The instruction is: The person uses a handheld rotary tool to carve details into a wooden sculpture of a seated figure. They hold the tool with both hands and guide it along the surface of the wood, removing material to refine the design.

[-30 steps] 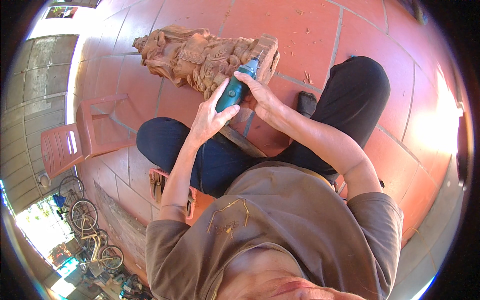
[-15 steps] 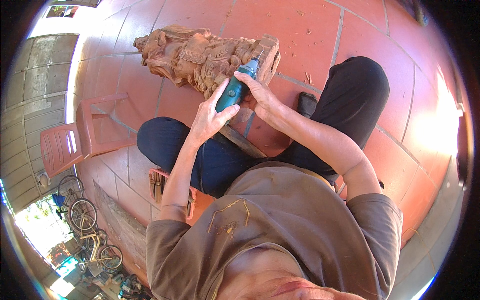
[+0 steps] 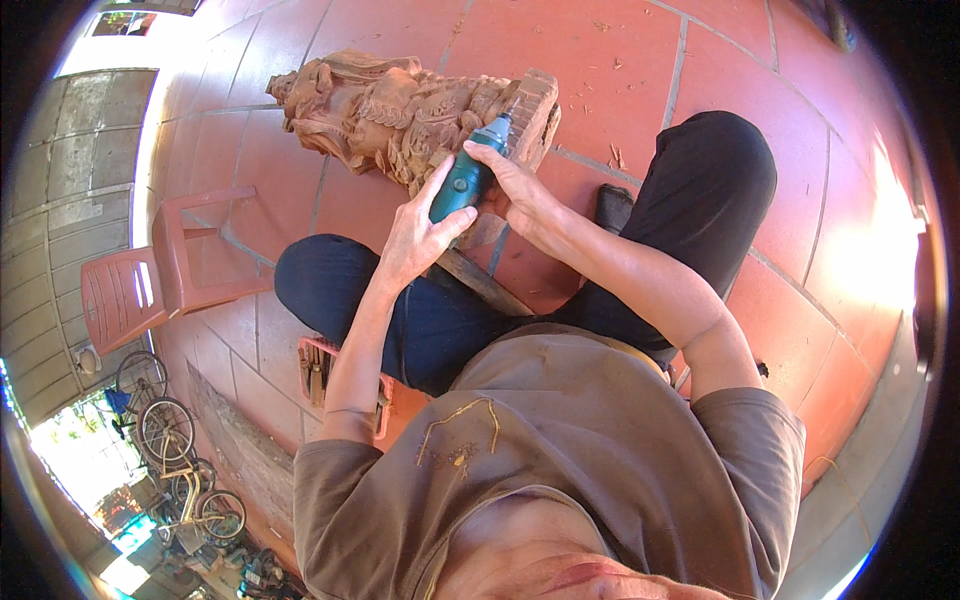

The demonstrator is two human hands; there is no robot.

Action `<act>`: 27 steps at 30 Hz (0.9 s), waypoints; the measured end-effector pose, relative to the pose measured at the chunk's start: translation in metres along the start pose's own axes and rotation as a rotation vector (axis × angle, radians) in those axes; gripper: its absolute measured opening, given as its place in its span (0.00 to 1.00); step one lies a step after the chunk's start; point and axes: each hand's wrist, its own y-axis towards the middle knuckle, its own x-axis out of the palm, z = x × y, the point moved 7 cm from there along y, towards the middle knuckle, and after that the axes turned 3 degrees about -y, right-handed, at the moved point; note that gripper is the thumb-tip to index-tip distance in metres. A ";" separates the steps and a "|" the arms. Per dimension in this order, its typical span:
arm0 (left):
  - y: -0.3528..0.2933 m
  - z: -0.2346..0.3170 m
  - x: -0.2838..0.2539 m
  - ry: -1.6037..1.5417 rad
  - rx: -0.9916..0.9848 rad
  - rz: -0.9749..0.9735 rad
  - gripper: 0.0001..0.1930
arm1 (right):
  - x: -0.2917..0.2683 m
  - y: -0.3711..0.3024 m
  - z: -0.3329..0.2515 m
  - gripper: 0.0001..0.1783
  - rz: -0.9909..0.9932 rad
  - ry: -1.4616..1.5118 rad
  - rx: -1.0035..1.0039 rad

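Although the wooden carving (image 3: 400, 112) already stands out in deep relief along most of its length, its surface is bare wood, with no paint or varnish to be seen. It lies on its back or side on the tiled floor (image 3: 600, 60), just beyond the person's knees, its narrow end toward the left edge of the floor, where a panelled wall (image 3: 85, 180) rises, and its blocky base (image 3: 537, 103) toward the right. Both hands are clasped around a green rotary tool (image 3: 463, 185): the left hand (image 3: 413, 243) wraps its near part with the thumb across the body, and the right hand (image 3: 527, 200) steadies the front, thumb on top, its other fingers hidden underneath. The tool's tip points at the base, so that seems the part being worked; whether it touches the wood cannot be told. What look like short notches run across the base, so some shaping there appears done, but how much cutting remains is not clear at this size. Wood shavings (image 3: 617, 157) lie scattered on the floor to the right of the base, suggesting that material has come off. Chisel-like hand tools (image 3: 315, 380) lie in a reddish tray (image 3: 320, 343) beside the left forearm, out of the hands.
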 end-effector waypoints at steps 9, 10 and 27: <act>0.001 -0.001 -0.001 0.024 0.005 0.023 0.39 | 0.002 0.000 -0.004 0.31 0.023 -0.004 -0.038; 0.001 0.000 -0.002 0.026 0.009 0.027 0.39 | 0.002 0.000 -0.005 0.31 0.025 -0.002 -0.044; 0.002 0.000 0.000 0.034 0.029 0.028 0.38 | 0.000 0.006 -0.002 0.30 0.001 -0.001 -0.022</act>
